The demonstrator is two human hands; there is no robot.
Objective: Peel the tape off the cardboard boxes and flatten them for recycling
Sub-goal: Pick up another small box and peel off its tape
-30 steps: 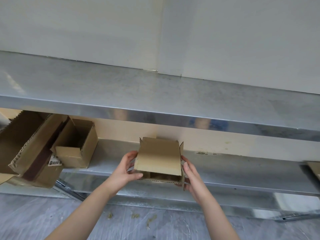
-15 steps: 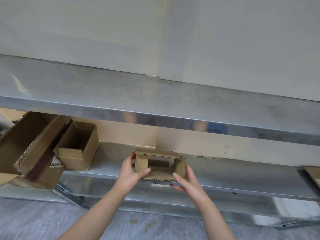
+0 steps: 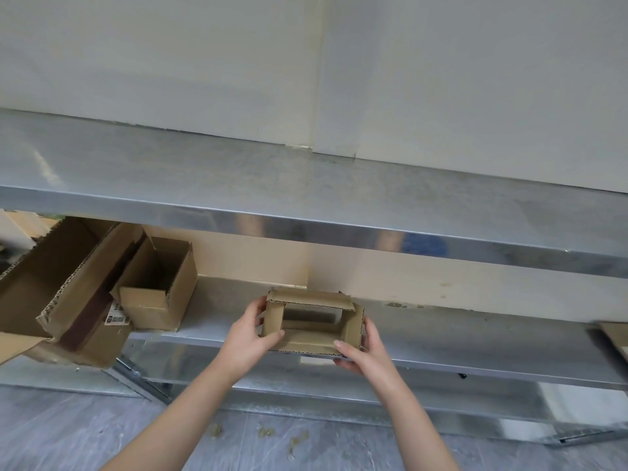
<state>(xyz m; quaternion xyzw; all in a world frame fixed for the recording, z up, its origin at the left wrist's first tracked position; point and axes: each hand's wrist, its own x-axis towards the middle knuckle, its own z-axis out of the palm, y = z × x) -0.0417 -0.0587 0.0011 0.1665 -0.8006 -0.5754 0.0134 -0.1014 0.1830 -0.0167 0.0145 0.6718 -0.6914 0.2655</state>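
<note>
Both bare forearms come up from the bottom of the view, angling in toward each other. The left hand (image 3: 246,338) clasps the left end of the small cardboard box (image 3: 306,342), with its thumb hooked over the near flap and its fingers wrapped behind the side. The right hand (image 3: 362,351) grips the right end, thumb laid flat along the near lower edge and fingers curled round the outer wall. Their tips seem tucked behind it, hard to see. Wrists are fairly straight, palms facing each other.
</note>
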